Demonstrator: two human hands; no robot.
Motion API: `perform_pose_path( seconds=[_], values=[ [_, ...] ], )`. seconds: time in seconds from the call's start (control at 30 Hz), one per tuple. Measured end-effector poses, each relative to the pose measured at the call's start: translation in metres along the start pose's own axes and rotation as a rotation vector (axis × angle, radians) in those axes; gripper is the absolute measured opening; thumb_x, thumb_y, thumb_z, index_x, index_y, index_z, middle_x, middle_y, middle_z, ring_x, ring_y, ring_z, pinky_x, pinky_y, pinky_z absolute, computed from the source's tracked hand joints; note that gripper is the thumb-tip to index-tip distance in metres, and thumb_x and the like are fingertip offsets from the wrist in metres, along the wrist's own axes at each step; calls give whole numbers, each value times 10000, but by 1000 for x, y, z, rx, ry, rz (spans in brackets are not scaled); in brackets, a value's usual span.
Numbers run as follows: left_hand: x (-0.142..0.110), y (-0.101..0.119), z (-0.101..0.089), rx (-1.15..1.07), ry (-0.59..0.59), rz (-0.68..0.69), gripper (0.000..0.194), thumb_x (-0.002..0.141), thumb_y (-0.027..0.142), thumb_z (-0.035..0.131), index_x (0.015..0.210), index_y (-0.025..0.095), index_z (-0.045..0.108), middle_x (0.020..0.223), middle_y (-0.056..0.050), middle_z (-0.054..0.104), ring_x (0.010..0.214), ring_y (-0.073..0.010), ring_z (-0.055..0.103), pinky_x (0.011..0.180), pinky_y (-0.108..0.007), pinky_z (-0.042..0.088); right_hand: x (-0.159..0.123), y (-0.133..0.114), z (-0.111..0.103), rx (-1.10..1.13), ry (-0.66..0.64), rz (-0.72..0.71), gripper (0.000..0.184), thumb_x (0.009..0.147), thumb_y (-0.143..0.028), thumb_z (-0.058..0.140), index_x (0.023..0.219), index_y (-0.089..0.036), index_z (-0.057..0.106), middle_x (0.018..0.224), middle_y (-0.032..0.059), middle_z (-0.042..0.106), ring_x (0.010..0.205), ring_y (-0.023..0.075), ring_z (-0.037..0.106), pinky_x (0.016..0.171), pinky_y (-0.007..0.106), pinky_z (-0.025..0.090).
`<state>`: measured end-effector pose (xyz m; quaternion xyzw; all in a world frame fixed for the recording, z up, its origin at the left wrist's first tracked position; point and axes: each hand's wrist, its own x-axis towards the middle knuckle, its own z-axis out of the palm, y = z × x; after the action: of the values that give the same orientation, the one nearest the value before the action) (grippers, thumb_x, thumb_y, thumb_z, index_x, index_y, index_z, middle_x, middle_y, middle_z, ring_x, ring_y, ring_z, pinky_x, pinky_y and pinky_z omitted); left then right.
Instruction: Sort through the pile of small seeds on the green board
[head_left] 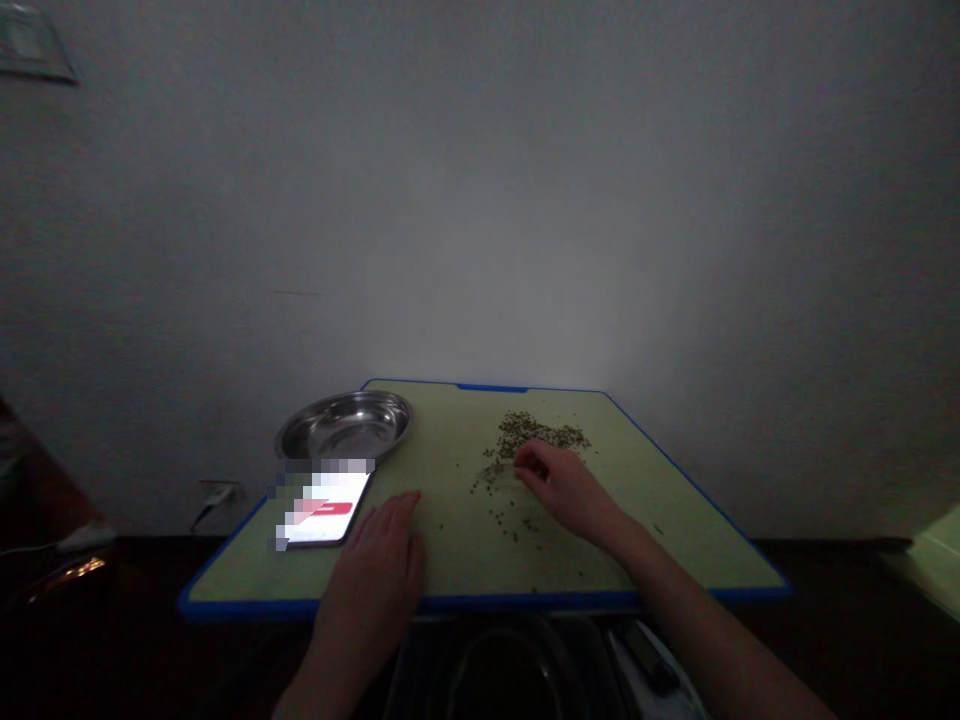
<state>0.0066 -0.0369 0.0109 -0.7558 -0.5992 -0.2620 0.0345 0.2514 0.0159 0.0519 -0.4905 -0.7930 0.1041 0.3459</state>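
Note:
Small dark grains (pixel 517 430) lie in a loose heap on a pale green tabletop (pixel 465 540), with stray ones scattered toward the front. Over the near edge of that heap is my right hand (pixel 559 482), its thumb and fingertips drawn together in a pinch. Whatever may be between those fingertips is too small to make out. My left hand (pixel 381 562) lies palm down at the table's front left, fingers stretched out and holding nothing. Just left of it rests a phone (pixel 341 512) with a lit screen.
A shallow metal basin (pixel 401 412) stands at the table's left side, behind the phone. Blue trim (pixel 525 601) runs around the table's edge. A grey wall (pixel 495 250) rises behind the table. Dark objects, hard to make out, are below the front edge.

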Motion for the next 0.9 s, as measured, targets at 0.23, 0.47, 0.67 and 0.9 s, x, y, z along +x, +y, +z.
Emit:
perform_pose_path(
  seconds=[0.23,0.47,0.67,0.9],
  values=[
    [-4,-22,9,-199,91,-96,540,835,169,316,1371,144,380,1353,-130,551,1239,-218,535,1002,-403,482,-3,-53,30,-230,-136,-435,157,823,-86,516,898,-173,622,869,59,683,824,174,600,742,273,437],
    [-4,-25,13,-233,95,-67,565,791,128,353,1353,140,408,1327,-131,572,1226,-226,545,1031,-427,459,-17,-35,40,-381,-231,-594,115,870,-119,534,808,-178,610,796,51,687,770,175,605,738,287,451],
    [-2,-8,4,-205,84,-118,528,792,138,348,1311,126,445,1222,-135,629,1146,-234,595,996,-446,476,-38,-10,12,-296,-225,-551,183,875,-108,502,928,-207,646,921,53,713,898,189,625,831,320,466],
    [-2,-1,-1,-168,13,-153,532,785,132,345,1304,97,455,1226,-156,610,1144,-245,581,987,-450,465,-44,6,-7,-325,-133,-435,268,859,-72,430,915,-201,658,939,76,711,899,207,634,811,348,488]
  ],
)
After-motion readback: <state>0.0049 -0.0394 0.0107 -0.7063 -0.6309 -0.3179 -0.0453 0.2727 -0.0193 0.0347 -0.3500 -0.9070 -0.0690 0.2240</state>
